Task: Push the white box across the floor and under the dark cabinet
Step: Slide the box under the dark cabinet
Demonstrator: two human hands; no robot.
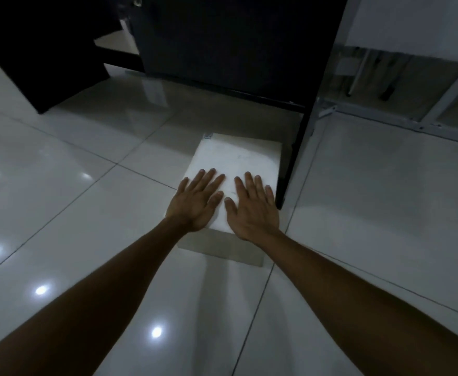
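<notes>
Glossy pale floor tiles (67,202) carry the white box (238,161), its far edge just short of the dark cabinet (222,42) and its right side beside the cabinet's side panel (298,147). Its near end is hidden under the flat left hand (199,199) and right hand (252,210), fingers spread, gripping nothing. Open floor lies under the cabinet beyond.

The room is dim. A glossy floor (86,213) of large pale tiles with thin dark joints runs all round the grip. Left of the grip and nearer the camera, three round lamp reflections (41,290) shine on the tiles. Beyond the grip stands a dark cabinet (222,36); far left of it is another dark panel (40,63). Right and beyond, a pale metal frame (385,119) lies below a white wall (412,20).
</notes>
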